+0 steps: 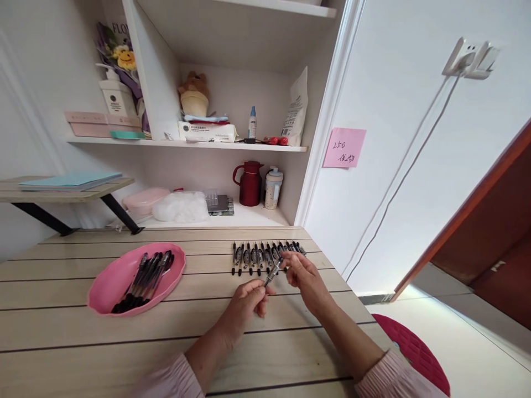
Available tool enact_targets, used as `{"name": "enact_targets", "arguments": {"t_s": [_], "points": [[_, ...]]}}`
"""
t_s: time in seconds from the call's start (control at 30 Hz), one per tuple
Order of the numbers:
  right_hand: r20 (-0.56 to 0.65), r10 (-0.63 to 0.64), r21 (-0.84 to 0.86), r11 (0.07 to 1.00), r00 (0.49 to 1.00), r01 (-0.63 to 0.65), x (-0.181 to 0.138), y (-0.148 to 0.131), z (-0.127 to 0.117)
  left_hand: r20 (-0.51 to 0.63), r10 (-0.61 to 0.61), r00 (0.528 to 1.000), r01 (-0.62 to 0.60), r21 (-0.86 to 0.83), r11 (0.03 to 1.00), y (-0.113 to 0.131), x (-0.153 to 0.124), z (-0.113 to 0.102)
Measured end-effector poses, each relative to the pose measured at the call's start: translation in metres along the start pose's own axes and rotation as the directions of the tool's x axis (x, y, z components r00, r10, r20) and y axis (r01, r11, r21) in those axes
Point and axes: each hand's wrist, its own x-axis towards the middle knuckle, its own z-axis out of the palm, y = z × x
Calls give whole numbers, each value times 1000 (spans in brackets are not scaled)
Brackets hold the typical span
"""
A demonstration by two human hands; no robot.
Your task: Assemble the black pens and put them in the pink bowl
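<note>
A pen (272,272) with a clear and dark barrel is held at a slant between my two hands over the table. My left hand (249,298) is closed on its lower end. My right hand (305,276) pinches the upper end between thumb and fingers. Just behind my hands lies a row of pen parts (251,258), long thin black-tipped pieces alternating with shorter dark clear ones; my right hand hides part of the row. To the left, a pink scalloped tray (176,276) bears several black pens (145,281) in a bundle.
The slatted wooden table (207,331) meets white shelving holding a red jug (250,185), a tumbler (273,189) and a bag of white stuffing (181,207). A small raised stand (103,190) is at the left. A cable (398,182) hangs at the right wall above a red round seat (410,348).
</note>
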Motion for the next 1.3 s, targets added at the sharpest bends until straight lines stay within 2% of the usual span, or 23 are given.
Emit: {"name": "enact_targets", "arguments": {"t_s": [0.07,0.13,0.17,0.2,0.27,0.3,0.33,0.4,0.5,0.6,0.67,0.7,0.77,0.8,0.87,0.93,0.97,1.03,1.1,1.3], "points": [[-31,-19,-50,999,999,17,2,4,-5,-93,142,985,-117,236,965,9,0,-10],[-26,-19,-86,996,999,17,3,8,-7,-189,303,934,-170,511,842,24,-2,-30],[-21,-17,-99,995,1000,15,2,10,-8,-249,371,895,-137,636,759,32,-4,-44],[-14,-13,-111,994,1000,12,2,11,-7,-321,422,848,-55,738,672,41,-6,-60],[0,-5,-132,991,1000,5,1,12,-6,-444,492,749,210,863,460,57,-14,-95],[5,-4,-141,990,1000,4,1,12,-5,-501,484,717,351,860,370,63,-19,-113],[9,-4,-150,989,1000,5,1,12,-5,-573,449,686,475,820,320,68,-25,-130],[7,-8,-162,987,1000,9,1,12,-5,-701,294,649,650,713,264,72,-34,-158],[-22,-12,-168,986,1000,8,5,12,-10,-752,228,618,716,658,233,70,-41,-181],[-90,-28,-166,986,996,13,14,13,-21,-748,244,617,717,662,219,69,-40,-184],[-179,-48,-187,982,983,14,21,15,-32,-719,293,631,683,693,229,69,-35,-176],[-233,-61,-215,977,971,9,25,17,-38,-684,328,652,641,728,244,69,-31,-168],[-332,-92,-325,946,939,-22,31,20,-51,-558,397,729,482,830,280,64,-25,-146],[-362,-111,-426,903,925,-58,34,21,-57,-468,424,776,372,881,293,60,-22,-132],[-382,-140,-644,749,914,-154,38,23,-68,-283,437,854,156,940,303,48,-18,-101],[-374,-147,-781,582,916,-225,40,24,-76,-139,385,913,19,954,300,34,-16,-73],[-373,-145,-812,529,916,-247,41,23,-78,-86,340,936,-22,954,300,27,-15,-62],[-383,-135,-830,484,914,-277,40,22,-81,-18,264,964,-66,950,306,16,-15,-46],[-391,-113,-847,434,914,-308,39,21,-81,14,217,976,-83,945,315,10,-14,-38],[-396,-45,-875,323,917,-361,39,22,-71,15,149,989,-68,931,359,9,-11,-38]]}}
